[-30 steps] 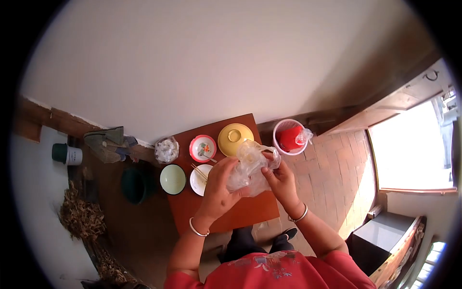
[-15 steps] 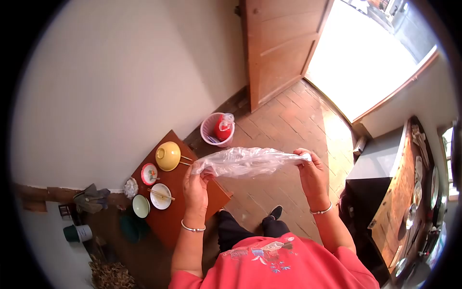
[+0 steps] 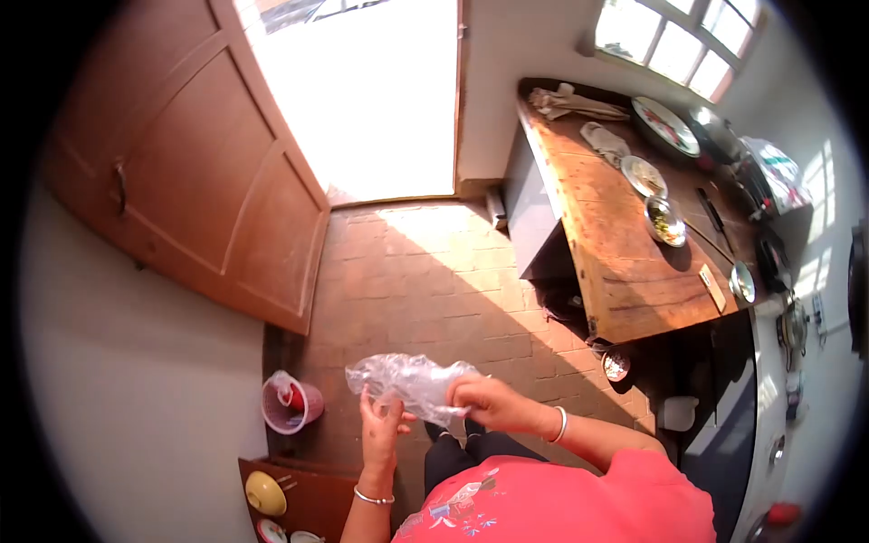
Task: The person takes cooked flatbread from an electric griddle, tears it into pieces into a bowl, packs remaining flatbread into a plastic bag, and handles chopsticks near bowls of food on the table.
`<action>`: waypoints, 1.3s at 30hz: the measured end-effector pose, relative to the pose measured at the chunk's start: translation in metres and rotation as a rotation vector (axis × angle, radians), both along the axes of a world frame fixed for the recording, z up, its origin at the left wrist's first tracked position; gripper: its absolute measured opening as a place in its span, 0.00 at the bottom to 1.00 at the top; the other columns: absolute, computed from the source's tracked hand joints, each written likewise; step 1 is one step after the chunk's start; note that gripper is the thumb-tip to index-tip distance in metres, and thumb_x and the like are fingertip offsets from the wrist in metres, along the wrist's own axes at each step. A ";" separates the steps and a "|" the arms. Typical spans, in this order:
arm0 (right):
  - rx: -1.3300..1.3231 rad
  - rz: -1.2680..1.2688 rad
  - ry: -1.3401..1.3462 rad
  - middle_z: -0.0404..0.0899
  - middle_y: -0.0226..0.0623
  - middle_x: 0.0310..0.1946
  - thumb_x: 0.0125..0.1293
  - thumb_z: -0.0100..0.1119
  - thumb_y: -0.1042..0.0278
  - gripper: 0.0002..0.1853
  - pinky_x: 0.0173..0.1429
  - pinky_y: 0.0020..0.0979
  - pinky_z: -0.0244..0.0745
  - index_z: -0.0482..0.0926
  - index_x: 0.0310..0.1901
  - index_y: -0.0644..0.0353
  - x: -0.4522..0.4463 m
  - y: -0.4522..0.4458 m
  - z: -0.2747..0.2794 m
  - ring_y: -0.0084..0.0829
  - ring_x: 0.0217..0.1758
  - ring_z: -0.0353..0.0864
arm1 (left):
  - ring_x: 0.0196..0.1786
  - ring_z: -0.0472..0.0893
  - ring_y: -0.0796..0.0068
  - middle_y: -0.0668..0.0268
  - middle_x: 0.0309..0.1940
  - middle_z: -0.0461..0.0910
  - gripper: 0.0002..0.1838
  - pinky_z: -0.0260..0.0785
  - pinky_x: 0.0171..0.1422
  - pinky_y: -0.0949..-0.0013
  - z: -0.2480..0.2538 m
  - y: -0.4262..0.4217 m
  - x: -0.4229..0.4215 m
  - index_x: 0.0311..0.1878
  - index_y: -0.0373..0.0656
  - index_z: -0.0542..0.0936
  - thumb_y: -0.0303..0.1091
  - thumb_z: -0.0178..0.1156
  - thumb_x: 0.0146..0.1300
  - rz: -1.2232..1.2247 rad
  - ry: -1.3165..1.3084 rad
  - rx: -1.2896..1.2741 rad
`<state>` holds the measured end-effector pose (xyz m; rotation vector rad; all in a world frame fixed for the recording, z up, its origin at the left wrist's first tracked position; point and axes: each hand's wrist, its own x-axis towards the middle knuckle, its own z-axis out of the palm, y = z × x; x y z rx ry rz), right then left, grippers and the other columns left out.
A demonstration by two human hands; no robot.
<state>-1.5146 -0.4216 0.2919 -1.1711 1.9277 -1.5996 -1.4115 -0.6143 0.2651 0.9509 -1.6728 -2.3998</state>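
A clear plastic bag stretches crumpled between my two hands, above the floor in front of my body. My right hand grips its right end with curled fingers. At the lower left side of the bag, my left hand holds it between thumb and fingers, the fingertips partly covered by the film. Each wrist wears a bracelet. Nothing can be seen inside the bag.
A pink basket with a red item stands by the wall. A low table carries a yellow bowl. On the right, a wooden counter bears plates, bowls and a knife. The door stands open.
My view has swung right toward the doorway and counter. The hands have come closer together, and the bag has gone from stretched out wide to bunched up.
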 end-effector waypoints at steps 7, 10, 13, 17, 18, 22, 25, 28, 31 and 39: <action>-0.041 0.087 -0.024 0.70 0.36 0.28 0.48 0.51 0.87 0.07 0.38 0.30 0.67 0.71 0.28 0.64 0.010 0.015 0.025 0.33 0.33 0.71 | 0.44 0.75 0.73 0.66 0.39 0.75 0.19 0.71 0.46 0.71 -0.085 0.005 -0.066 0.48 0.37 0.70 0.27 0.62 0.53 -0.223 0.159 -0.090; -0.022 0.054 -0.182 0.70 0.34 0.28 0.51 0.46 0.88 0.08 0.37 0.28 0.66 0.71 0.28 0.64 -0.004 0.029 0.037 0.28 0.33 0.71 | 0.43 0.75 0.74 0.65 0.39 0.73 0.26 0.72 0.42 0.70 -0.057 0.003 -0.099 0.53 0.37 0.65 0.22 0.62 0.49 -0.057 0.315 0.028; -0.347 -0.239 -0.713 0.73 0.29 0.29 0.61 0.43 0.81 0.06 0.42 0.24 0.70 0.72 0.30 0.62 -0.017 0.042 0.024 0.19 0.34 0.72 | 0.41 0.74 0.73 0.63 0.43 0.71 0.30 0.71 0.43 0.70 -0.078 -0.024 -0.118 0.57 0.38 0.62 0.22 0.60 0.48 -0.310 0.072 -0.155; -0.402 -0.648 -0.763 0.75 0.32 0.32 0.61 0.44 0.80 0.08 0.42 0.26 0.73 0.74 0.37 0.63 -0.027 0.061 0.009 0.23 0.36 0.75 | 0.40 0.76 0.60 0.56 0.45 0.71 0.35 0.72 0.41 0.63 -0.052 0.001 -0.145 0.63 0.37 0.57 0.25 0.57 0.50 -0.677 0.393 -0.702; -0.411 -0.655 -0.759 0.75 0.32 0.32 0.61 0.44 0.80 0.08 0.42 0.26 0.73 0.74 0.37 0.63 -0.030 0.066 0.012 0.23 0.36 0.75 | 0.40 0.77 0.53 0.53 0.45 0.71 0.36 0.71 0.42 0.61 -0.032 0.010 -0.155 0.64 0.37 0.55 0.26 0.57 0.51 -0.855 0.483 -0.992; -0.482 -0.854 -0.661 0.75 0.31 0.32 0.62 0.45 0.78 0.12 0.39 0.22 0.71 0.74 0.46 0.63 -0.047 0.098 0.027 0.20 0.32 0.73 | 0.43 0.74 0.44 0.47 0.46 0.71 0.32 0.70 0.45 0.57 0.013 0.054 -0.218 0.63 0.37 0.57 0.26 0.54 0.54 -0.906 0.520 -0.991; -0.507 -1.286 -0.235 0.74 0.31 0.32 0.66 0.47 0.68 0.11 0.38 0.21 0.69 0.73 0.45 0.64 -0.060 0.134 0.067 0.19 0.31 0.72 | 0.49 0.74 0.44 0.47 0.50 0.72 0.21 0.67 0.52 0.57 0.056 0.096 -0.268 0.59 0.34 0.63 0.30 0.47 0.62 -1.028 0.573 -0.606; -0.205 -1.511 0.664 0.73 0.35 0.33 0.69 0.43 0.61 0.14 0.39 0.24 0.68 0.72 0.43 0.64 -0.066 0.160 0.112 0.25 0.33 0.72 | 0.55 0.72 0.50 0.50 0.51 0.72 0.21 0.63 0.58 0.57 0.094 0.146 -0.287 0.58 0.33 0.65 0.35 0.47 0.65 -0.790 1.061 -0.497; 0.126 -1.484 0.831 0.73 0.40 0.33 0.67 0.45 0.64 0.11 0.41 0.30 0.71 0.72 0.42 0.63 -0.066 0.192 0.095 0.32 0.36 0.74 | 0.53 0.71 0.56 0.54 0.47 0.74 0.18 0.63 0.57 0.60 0.058 0.196 -0.308 0.52 0.35 0.71 0.37 0.48 0.64 -0.928 1.222 -0.390; -0.326 -1.476 -0.455 0.79 0.36 0.29 0.69 0.46 0.67 0.11 0.36 0.24 0.74 0.73 0.44 0.67 -0.043 0.237 0.007 0.23 0.28 0.78 | 0.39 0.76 0.75 0.62 0.34 0.79 0.20 0.68 0.47 0.69 -0.006 0.242 -0.383 0.49 0.37 0.76 0.45 0.55 0.64 -1.887 0.369 -0.399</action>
